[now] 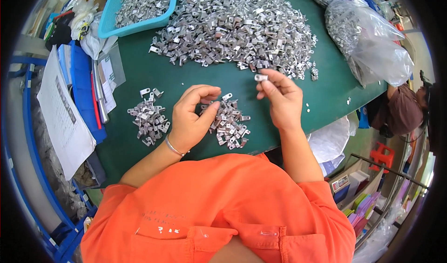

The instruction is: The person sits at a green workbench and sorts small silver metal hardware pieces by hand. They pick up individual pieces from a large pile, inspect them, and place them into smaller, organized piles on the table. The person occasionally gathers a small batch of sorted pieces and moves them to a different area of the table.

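Silver metal brackets (233, 25) lie heaped across the far side of the green table (144, 72), with two smaller piles (230, 125) in front. The right hand (284, 101) pinches one bracket (260, 77) between thumb and fingers; the left hand (190, 118), loosely curled with fingertips apart, hovers at the right one of those piles.

- The head camera is looking steeply down from above the orange shirt (205, 188), facing across the worktop (132, 72).
- It is viewing both hands (188, 118) (284, 102) from close above, straight edges bending toward its rim.
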